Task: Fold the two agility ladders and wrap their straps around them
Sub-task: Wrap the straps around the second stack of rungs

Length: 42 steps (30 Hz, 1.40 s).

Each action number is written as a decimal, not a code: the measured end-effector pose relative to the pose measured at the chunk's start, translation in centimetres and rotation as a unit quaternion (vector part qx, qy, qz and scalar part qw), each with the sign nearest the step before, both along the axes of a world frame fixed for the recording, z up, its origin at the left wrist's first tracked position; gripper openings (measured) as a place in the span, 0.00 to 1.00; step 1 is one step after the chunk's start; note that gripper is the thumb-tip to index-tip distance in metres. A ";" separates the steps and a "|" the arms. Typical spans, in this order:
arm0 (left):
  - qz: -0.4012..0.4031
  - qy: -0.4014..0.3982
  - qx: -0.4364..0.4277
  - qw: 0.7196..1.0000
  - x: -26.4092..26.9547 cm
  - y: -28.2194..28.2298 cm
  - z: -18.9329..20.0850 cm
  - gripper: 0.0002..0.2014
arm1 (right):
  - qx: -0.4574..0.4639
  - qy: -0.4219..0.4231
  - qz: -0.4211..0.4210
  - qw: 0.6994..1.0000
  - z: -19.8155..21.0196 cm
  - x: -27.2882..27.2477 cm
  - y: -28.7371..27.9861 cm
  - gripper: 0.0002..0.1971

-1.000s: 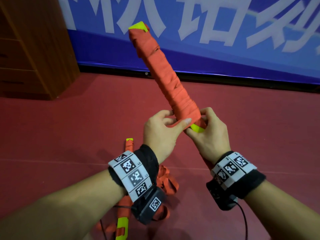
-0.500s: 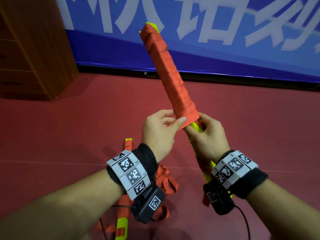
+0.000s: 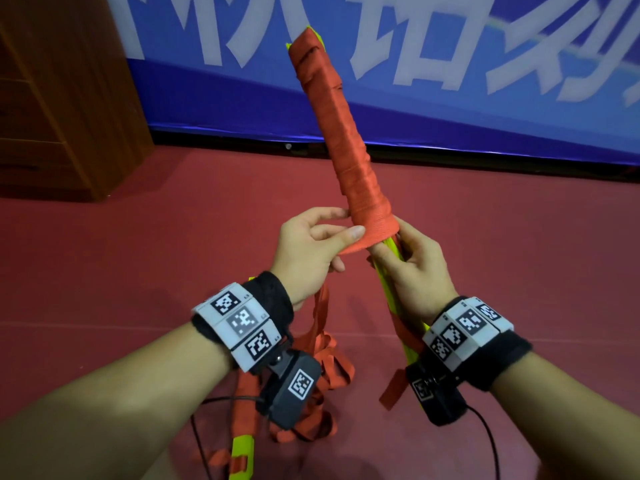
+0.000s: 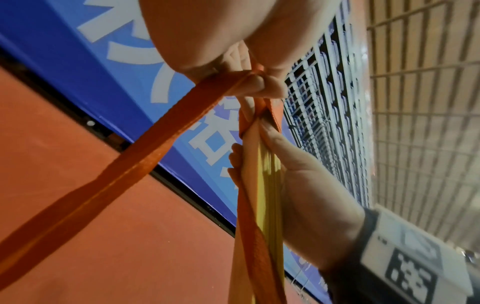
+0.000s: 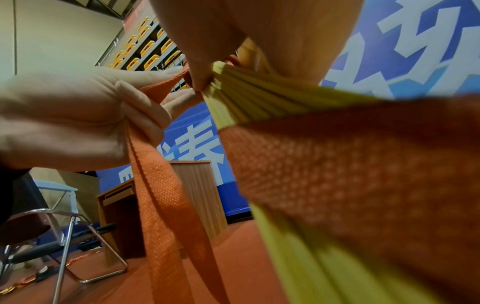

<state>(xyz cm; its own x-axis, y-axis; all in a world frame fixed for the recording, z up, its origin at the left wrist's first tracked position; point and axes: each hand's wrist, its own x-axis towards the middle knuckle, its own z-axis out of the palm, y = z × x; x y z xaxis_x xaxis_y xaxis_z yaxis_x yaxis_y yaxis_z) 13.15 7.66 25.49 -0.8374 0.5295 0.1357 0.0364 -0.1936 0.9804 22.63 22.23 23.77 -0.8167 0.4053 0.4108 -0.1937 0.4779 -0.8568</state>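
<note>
A folded agility ladder (image 3: 341,133), a bundle of yellow rungs wound in orange strap, points up and away from me. My right hand (image 3: 412,265) grips the bare yellow rungs (image 4: 270,164) below the wrapping. My left hand (image 3: 311,251) pinches the loose orange strap (image 3: 356,242) at the lower edge of the wrap; that strap (image 4: 145,156) runs slack down toward the floor. The second ladder (image 3: 244,445) lies on the red floor under my left wrist, its orange straps (image 3: 325,362) in a loose heap, partly hidden by my arm.
A wooden cabinet (image 3: 59,109) stands at the left against a blue banner wall (image 3: 485,98). A folding chair (image 5: 62,232) and a wooden desk (image 5: 197,197) appear in the right wrist view. Red floor (image 3: 138,254) spreads around me.
The wrapped bundle has swung more upright and slid up through my right hand, baring more yellow rungs. My left hand now pulls a strap end out from the wrap's lower edge.
</note>
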 end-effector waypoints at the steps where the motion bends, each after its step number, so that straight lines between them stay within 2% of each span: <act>1: -0.008 -0.006 -0.001 1.000 -0.1 0.0 0.0 0.15 | -0.003 0.003 0.002 1.000 0.0 0.0 -0.1 0.09; 4: -0.035 -0.018 -0.013 0.999 -0.3 -0.1 -0.2 0.17 | -0.015 0.009 0.010 1.000 -0.2 -0.3 -0.4 0.10; 7: -0.064 -0.022 -0.018 0.998 -0.5 -0.1 0.0 0.23 | -0.029 0.009 0.011 0.999 -0.3 -0.4 -0.6 0.14; 10: -0.091 0.018 -0.030 0.995 -0.7 -0.4 0.3 0.21 | -0.038 0.001 0.014 0.999 -0.1 -0.4 -0.9 0.14; 13: -0.085 0.034 -0.036 0.995 -0.6 -0.6 0.1 0.18 | -0.033 -0.024 0.016 0.999 -0.1 -0.2 -0.8 0.14; 15: -0.074 0.027 -0.035 0.996 -0.4 -0.6 -0.1 0.16 | -0.007 -0.052 0.018 0.998 -0.4 -0.2 -0.6 0.21; 18: -0.057 0.019 -0.033 0.998 0.0 -0.4 -0.3 0.13 | 0.083 -0.103 -0.015 0.991 -1.0 -0.3 -0.1 0.35; 23: -0.017 0.010 -0.030 0.999 0.6 0.3 -0.5 0.13 | 0.138 -0.117 -0.082 0.980 -0.6 0.0 -0.1 0.39; 27: 0.012 0.003 -0.021 1.000 0.8 0.5 -0.3 0.17 | 0.152 -0.115 -0.146 0.971 -0.3 0.2 -0.4 0.35; 33: 0.004 0.008 -0.045 0.999 0.7 0.3 0.1 0.23 | 0.132 -0.092 -0.174 0.971 -0.5 0.4 -0.4 0.23; 42: 0.040 0.005 -0.057 0.998 0.5 0.0 -0.1 0.24 | 0.118 -0.069 -0.172 0.976 -0.9 -0.1 -0.7 0.20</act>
<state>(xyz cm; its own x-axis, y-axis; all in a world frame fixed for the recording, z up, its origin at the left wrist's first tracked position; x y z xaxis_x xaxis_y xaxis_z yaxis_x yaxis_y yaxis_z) 13.61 7.66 25.37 -0.8767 0.4733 0.0860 0.0563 -0.0766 0.9955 22.51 21.55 22.86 -0.7036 0.5720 0.4216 0.1225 0.6820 -0.7210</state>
